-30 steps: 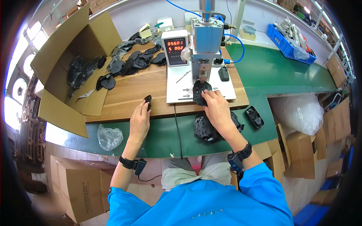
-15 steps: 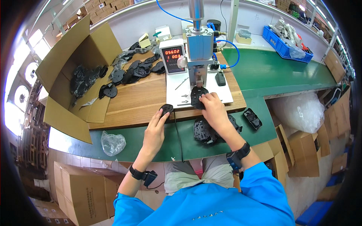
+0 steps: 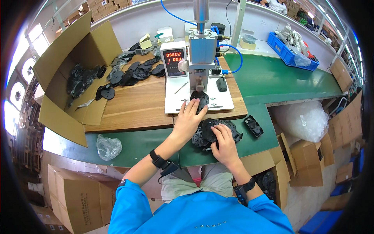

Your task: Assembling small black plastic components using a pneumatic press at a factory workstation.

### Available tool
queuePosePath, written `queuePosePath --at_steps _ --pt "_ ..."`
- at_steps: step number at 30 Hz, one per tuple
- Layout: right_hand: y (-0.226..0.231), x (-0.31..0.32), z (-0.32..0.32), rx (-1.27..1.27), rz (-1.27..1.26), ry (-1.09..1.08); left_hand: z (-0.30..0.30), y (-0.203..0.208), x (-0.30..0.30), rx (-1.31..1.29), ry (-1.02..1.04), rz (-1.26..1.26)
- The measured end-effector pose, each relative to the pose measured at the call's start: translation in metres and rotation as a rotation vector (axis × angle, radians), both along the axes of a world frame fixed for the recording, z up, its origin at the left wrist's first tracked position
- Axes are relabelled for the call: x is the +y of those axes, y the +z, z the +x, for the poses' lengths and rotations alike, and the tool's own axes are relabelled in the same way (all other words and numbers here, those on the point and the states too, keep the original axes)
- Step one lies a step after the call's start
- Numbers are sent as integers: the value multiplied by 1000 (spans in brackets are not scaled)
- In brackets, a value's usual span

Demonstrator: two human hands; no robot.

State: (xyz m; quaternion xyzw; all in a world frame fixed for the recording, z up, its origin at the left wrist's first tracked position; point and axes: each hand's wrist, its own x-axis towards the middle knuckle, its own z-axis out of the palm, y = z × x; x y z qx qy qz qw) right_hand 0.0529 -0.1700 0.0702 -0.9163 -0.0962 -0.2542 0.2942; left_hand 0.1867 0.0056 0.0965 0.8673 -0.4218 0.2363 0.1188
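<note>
One swap just made, seemingly | left hand (image 3: 188, 119) now at black part (image 3: 201, 100) under press (image 3: 202, 47), fingers extended, grip unclear | right hand (image 3: 224, 143) grips black shell (image 3: 209, 129) at pile (image 3: 198, 140)

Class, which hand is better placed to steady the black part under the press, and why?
Probably the left hand: its fingertips are already at the black part beneath the press. The right hand is at the pile of black parts, nearer the person.

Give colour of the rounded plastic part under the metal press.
Black; the rounded plastic part at the left hand shows best in head view.
</note>
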Motion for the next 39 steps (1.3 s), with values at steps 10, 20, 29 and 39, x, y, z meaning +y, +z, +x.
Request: queuePosePath --at_steps 10,20,29,39 --pt "8 -6 0 7 -113 78 3 2 -7 107 52 -33" --pt "40 -2 55 -107 -117 33 6 0 -1 21 32 -3" --pt "48 3 94 41 -118 148 5 4 -4 56 -15 -135" --pt "60 14 101 107 -280 50 7 2 15 289 -166 -396"
